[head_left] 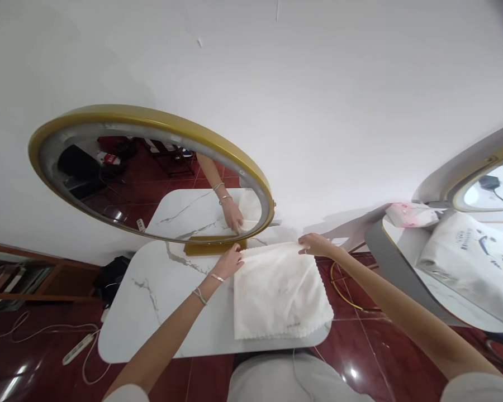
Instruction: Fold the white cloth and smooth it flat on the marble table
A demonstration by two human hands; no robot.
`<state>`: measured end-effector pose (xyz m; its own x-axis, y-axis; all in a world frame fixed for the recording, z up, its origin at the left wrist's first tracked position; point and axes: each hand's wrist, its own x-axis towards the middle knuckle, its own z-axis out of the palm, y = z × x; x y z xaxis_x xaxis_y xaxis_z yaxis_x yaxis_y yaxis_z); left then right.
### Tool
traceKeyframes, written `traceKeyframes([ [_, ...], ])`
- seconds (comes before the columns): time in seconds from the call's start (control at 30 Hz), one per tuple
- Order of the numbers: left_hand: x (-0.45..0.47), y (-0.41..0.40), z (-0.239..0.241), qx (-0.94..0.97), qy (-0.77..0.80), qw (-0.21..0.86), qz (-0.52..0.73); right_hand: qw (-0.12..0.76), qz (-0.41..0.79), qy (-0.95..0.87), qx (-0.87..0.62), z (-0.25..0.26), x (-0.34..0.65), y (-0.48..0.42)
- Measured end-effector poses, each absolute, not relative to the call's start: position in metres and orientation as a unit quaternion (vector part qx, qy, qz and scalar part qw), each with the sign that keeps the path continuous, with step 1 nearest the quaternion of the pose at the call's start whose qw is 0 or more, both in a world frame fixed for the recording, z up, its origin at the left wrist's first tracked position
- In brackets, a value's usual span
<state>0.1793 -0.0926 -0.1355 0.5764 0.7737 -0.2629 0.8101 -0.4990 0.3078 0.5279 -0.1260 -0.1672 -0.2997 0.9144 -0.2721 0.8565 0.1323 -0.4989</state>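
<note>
A white cloth with scalloped edges lies folded on the right part of the marble-patterned table. At its far left corner, my left hand has its fingers closed on the edge. My right hand, wearing a ring, pinches the far right corner. Small dark print shows near the cloth's front edge. Just behind my left hand stands an oval mirror with a gold frame on a gold base; a hand and part of the cloth are reflected in it.
To the right is a second table bearing a printed white cloth, a tissue pack and another mirror. A power strip and cables lie on the red floor at left, near a wooden shelf and a black bag.
</note>
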Motion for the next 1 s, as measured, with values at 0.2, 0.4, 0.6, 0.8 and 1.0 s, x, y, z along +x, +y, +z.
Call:
traceKeyframes([
  [0.2, 0.153, -0.094, -0.12, 0.845, 0.463, 0.262, 0.043, 0.163, 0.365, -0.687, -0.607, -0.145, 0.546, -0.163],
  [0.4, 0.131, -0.119, -0.085, 0.772, 0.497, 0.345, 0.195, 0.303, 0.419, -0.616, -0.594, -0.105, 0.539, -0.207],
  [0.6, 0.118, -0.152, -0.052, 0.741, 0.513, 0.363, 0.236, 0.442, 0.42, -0.498, -0.616, -0.077, 0.527, -0.251],
  [0.8, 0.119, -0.184, -0.074, 0.696, 0.541, 0.348, 0.32, 0.52, 0.347, -0.469, -0.624, -0.101, 0.498, -0.285],
  [1.0, 0.128, -0.216, -0.116, 0.653, 0.571, 0.367, 0.335, 0.529, 0.337, -0.379, -0.68, -0.146, 0.469, -0.302],
])
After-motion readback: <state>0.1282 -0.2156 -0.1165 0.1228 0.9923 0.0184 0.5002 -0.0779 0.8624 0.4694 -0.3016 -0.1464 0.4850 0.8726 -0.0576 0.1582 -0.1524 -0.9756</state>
